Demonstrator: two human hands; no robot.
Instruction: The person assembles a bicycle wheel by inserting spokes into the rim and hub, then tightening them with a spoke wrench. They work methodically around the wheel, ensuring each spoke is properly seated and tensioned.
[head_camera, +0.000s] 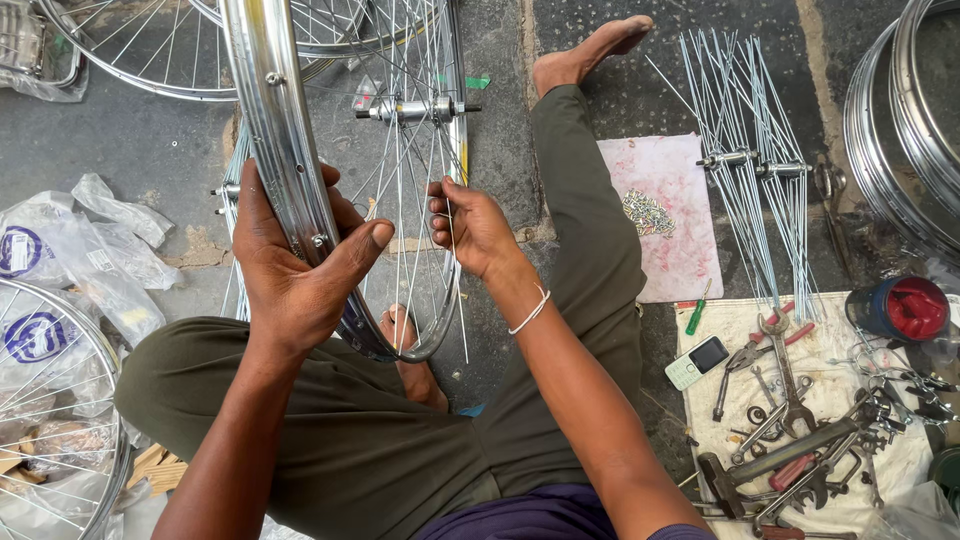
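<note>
A shiny steel bicycle rim (268, 110) stands upright between my knees, with thin spokes running to a hub (415, 108) at its middle. My left hand (290, 265) grips the near part of the rim, thumb hooked over its inner side. My right hand (470, 225) pinches a single spoke (452, 270) inside the wheel, fingers closed on it. I sit on the ground in olive trousers, one bare foot (590, 50) stretched out ahead.
A pink cloth (665, 260) holds a small heap of brass nipples (648, 212). Bundles of spokes on hubs (755, 160) lie to the right. A white cloth (840, 400) carries spanners, pliers, a screwdriver and a small phone (697, 362). More rims (900, 130) and plastic bags (70, 260) lie around.
</note>
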